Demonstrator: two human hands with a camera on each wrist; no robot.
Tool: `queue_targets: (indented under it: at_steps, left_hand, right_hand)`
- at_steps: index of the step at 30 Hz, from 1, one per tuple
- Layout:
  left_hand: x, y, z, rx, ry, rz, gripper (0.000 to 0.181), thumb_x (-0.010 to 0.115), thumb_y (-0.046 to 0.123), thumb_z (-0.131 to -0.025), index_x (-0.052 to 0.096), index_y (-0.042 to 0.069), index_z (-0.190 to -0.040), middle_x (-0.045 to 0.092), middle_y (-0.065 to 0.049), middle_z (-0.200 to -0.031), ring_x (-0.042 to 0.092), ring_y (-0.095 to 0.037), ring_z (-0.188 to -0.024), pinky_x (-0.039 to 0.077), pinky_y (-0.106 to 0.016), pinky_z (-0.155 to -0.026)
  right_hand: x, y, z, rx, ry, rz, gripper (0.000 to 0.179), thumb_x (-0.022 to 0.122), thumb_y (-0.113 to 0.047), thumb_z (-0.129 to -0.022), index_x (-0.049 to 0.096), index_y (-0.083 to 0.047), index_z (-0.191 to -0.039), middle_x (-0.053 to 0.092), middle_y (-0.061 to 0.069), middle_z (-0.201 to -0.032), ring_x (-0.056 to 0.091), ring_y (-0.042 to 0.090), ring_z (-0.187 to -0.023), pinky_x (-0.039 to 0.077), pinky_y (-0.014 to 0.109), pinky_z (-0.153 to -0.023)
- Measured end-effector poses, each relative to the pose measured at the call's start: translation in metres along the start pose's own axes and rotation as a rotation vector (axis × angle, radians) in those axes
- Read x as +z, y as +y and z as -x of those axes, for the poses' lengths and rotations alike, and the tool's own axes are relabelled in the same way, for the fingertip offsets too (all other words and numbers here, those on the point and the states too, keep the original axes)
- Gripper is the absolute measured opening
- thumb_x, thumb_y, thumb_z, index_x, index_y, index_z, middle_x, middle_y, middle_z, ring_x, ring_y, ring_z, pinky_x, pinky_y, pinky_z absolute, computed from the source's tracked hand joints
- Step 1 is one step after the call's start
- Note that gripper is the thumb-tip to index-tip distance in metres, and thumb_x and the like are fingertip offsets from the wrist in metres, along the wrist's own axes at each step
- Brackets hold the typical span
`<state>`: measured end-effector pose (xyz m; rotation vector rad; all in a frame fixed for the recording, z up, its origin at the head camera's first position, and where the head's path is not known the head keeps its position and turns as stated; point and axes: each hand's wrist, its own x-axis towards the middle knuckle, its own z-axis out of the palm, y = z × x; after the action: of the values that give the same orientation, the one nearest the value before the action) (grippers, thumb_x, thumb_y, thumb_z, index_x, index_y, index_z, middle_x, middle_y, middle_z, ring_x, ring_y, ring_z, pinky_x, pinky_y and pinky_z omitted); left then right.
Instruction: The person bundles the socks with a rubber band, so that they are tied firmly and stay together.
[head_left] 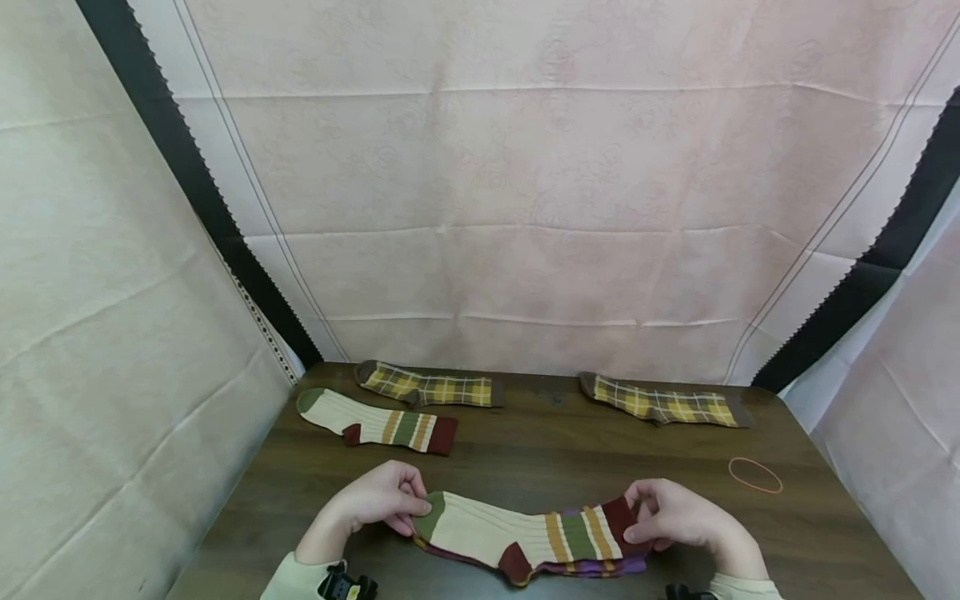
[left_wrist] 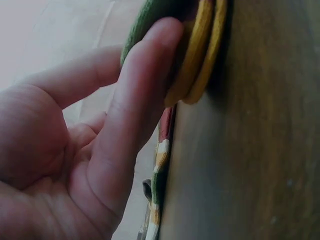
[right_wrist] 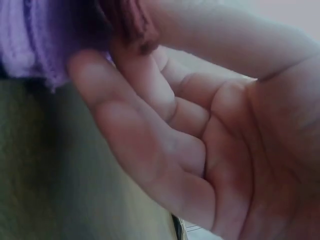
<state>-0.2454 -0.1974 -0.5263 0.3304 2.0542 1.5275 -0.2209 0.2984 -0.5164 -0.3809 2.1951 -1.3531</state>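
Note:
A cream sock point(head_left: 487, 529) with a green toe, dark red heel and cuff, and mustard and green stripes lies over purple-and-mustard socks point(head_left: 632, 565) at the table's front. My left hand point(head_left: 378, 500) pinches the green toe end. Its thumb lies at the toe in the left wrist view, with mustard layers point(left_wrist: 197, 60) just under it. At the other end my right hand point(head_left: 678, 521) pinches the dark red cuff point(right_wrist: 135, 25). The purple cuffs point(right_wrist: 30, 40) hang below that cuff, near my fingertips. Most of the lower socks are hidden.
Another cream striped sock point(head_left: 360, 419) lies behind my left hand. Two yellow plaid socks lie along the table's back edge, one at left point(head_left: 442, 389) and one at right point(head_left: 663, 404). An orange rubber band point(head_left: 780, 490) rests at the right. Pale fabric walls point(head_left: 525, 208) surround the table.

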Motion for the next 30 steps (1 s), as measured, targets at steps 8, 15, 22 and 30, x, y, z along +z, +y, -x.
queue_targets:
  at_steps: [8,15,22,30]
  left_hand:
    - [0.0008,0.0026,0.0024,-0.007,0.0,-0.03,0.015,0.08,0.004,-0.092,0.065,0.001,-0.091,0.072,-0.011,-0.072,0.07,-0.017,-0.058,0.063,-0.034,-0.057]
    - [-0.0012,0.0034,0.0033,-0.02,0.013,-0.053,0.018,0.082,0.007,-0.092,0.065,0.0,-0.092,0.074,-0.016,-0.075,0.075,-0.026,-0.062,0.063,-0.035,-0.056]
    - [-0.0051,0.0009,0.0041,-0.033,0.031,-0.07,0.021,0.084,0.01,-0.092,0.065,0.0,-0.094,0.074,-0.016,-0.075,0.075,-0.027,-0.063,0.061,-0.032,-0.054]
    - [-0.0063,-0.0021,0.004,-0.072,0.042,-0.095,0.022,0.084,0.014,-0.092,0.071,0.0,-0.102,0.073,-0.011,-0.078,0.072,-0.019,-0.059,0.06,-0.03,-0.054]
  right_hand:
    - [0.0022,-0.0015,-0.0007,0.002,0.032,0.042,0.031,0.085,-0.002,-0.085,0.06,0.0,-0.103,0.059,0.003,-0.073,0.058,0.016,-0.064,0.051,0.03,-0.054]
    - [-0.0012,-0.0033,0.0021,0.027,0.062,0.076,0.031,0.084,-0.008,-0.09,0.059,0.0,-0.105,0.064,0.006,-0.079,0.061,0.022,-0.07,0.055,0.036,-0.058]
    - [-0.001,-0.0051,0.0035,0.077,0.098,0.06,0.033,0.08,-0.013,-0.096,0.059,0.004,-0.114,0.067,0.007,-0.087,0.068,0.026,-0.079,0.06,0.045,-0.065]
    - [0.0046,-0.0015,-0.0019,0.092,0.079,0.067,0.034,0.079,-0.012,-0.095,0.062,0.009,-0.117,0.07,0.007,-0.088,0.071,0.025,-0.078,0.063,0.044,-0.065]
